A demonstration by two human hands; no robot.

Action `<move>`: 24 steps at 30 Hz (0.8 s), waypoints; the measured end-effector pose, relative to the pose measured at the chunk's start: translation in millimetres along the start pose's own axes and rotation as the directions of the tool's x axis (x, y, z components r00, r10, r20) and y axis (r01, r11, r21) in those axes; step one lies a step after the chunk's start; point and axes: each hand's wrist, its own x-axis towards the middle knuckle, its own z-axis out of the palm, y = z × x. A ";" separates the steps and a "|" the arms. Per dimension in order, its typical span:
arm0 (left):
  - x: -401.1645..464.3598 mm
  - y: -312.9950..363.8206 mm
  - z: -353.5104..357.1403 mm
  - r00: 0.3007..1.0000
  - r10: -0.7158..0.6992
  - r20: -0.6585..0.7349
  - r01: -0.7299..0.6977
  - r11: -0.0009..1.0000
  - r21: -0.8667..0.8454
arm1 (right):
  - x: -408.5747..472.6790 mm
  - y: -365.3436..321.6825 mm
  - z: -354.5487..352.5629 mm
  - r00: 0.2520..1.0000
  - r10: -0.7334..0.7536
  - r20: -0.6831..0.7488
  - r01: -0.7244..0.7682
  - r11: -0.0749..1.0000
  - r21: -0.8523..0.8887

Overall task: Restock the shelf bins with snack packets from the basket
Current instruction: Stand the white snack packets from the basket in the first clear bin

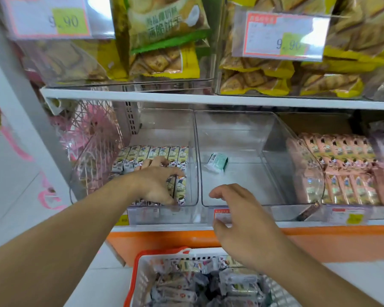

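A clear shelf bin [192, 156] at the left holds rows of small yellow-white snack packets [155, 155]. My left hand [157, 185] reaches into this bin and lies on the front row of packets, fingers spread over them. The neighbouring clear bin [273, 138] holds a single green and white packet [216, 162]. My right hand [242, 220] hovers in front of that bin's lip, fingers loosely curled and holding nothing. Below, a white basket [140, 269] with an orange rim is full of mixed snack packets [208, 282].
A bin of pink packets [346, 171] stands to the right. The shelf above carries bins of yellow biscuit bags [275, 80] with price tags [286, 34]. An orange shelf front [341, 242] runs below the bins. Pink wrapped goods [93, 134] sit at the far left.
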 end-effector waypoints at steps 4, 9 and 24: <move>-6.6 -0.2 0.0 1.000 0.004 0.005 -0.004 0.998 0.057 | -1.1 0.0 0.5 1.000 -0.006 0.015 0.006 1.000 -0.017; -31.3 -8.7 -6.8 0.997 0.026 -0.077 -0.031 0.998 -0.059 | -10.2 -7.8 -6.6 1.000 -0.011 0.003 0.011 1.000 0.026; -180.6 2.0 155.7 0.979 -0.193 0.071 0.198 0.978 -0.069 | -119.9 28.1 74.5 0.677 0.260 0.688 0.070 0.908 -0.412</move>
